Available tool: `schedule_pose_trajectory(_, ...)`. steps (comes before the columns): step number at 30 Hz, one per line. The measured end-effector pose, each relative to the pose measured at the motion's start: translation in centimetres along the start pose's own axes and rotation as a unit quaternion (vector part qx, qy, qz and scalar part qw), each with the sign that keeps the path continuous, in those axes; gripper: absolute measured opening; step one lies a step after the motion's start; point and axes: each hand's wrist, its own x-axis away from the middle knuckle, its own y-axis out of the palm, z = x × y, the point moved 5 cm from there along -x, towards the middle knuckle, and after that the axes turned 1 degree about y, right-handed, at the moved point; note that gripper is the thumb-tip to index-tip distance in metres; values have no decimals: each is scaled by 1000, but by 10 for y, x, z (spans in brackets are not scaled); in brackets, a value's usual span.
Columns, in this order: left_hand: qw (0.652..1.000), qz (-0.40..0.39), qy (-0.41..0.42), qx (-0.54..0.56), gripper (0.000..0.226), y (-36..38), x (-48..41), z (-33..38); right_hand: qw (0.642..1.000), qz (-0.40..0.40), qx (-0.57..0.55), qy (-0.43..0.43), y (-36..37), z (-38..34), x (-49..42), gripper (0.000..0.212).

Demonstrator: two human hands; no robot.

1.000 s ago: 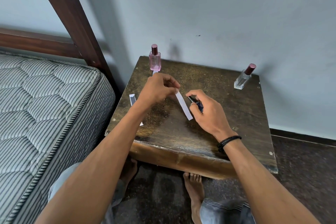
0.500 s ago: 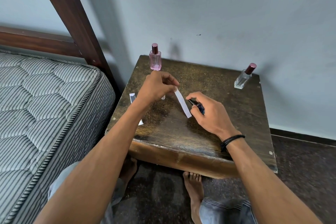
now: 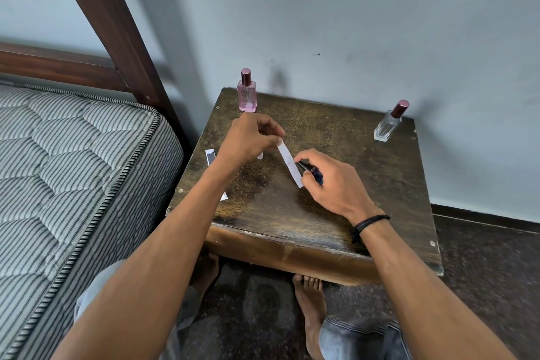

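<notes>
My left hand [image 3: 248, 139] pinches the upper end of a narrow white paper strip [image 3: 287, 162] over the dark wooden table [image 3: 365, 172]. The strip slants down to the right. My right hand [image 3: 330, 184] grips a dark pen [image 3: 311, 171], its tip touching the strip near the middle. A pink perfume bottle [image 3: 247, 93] with a maroon cap stands at the table's back left. At the back right stands a clear perfume bottle [image 3: 390, 123], also with a maroon cap.
Another paper strip [image 3: 211, 156] lies on the table's left side, partly under my left forearm. A striped mattress [image 3: 67, 172] and a dark wooden bedpost [image 3: 117, 26] are on the left. A grey wall runs behind the table. My bare feet [image 3: 309, 292] rest under its front edge.
The pen in my right hand has shifted up along the strip. My left hand keeps its pinch on the strip's top end.
</notes>
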Motion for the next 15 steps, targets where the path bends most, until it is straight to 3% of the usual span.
schedule_pose_trajectory(8, 1000, 5, 0, -23, 12, 0, 2, 2, 1000, 1, 6, 13, 0, 0, -2, 26)
schedule_pose_trajectory(15, 988, 44, 48, -139, 17, -5, 6, 27, 1000, 1, 2, 15, 0, 1, -3, 27)
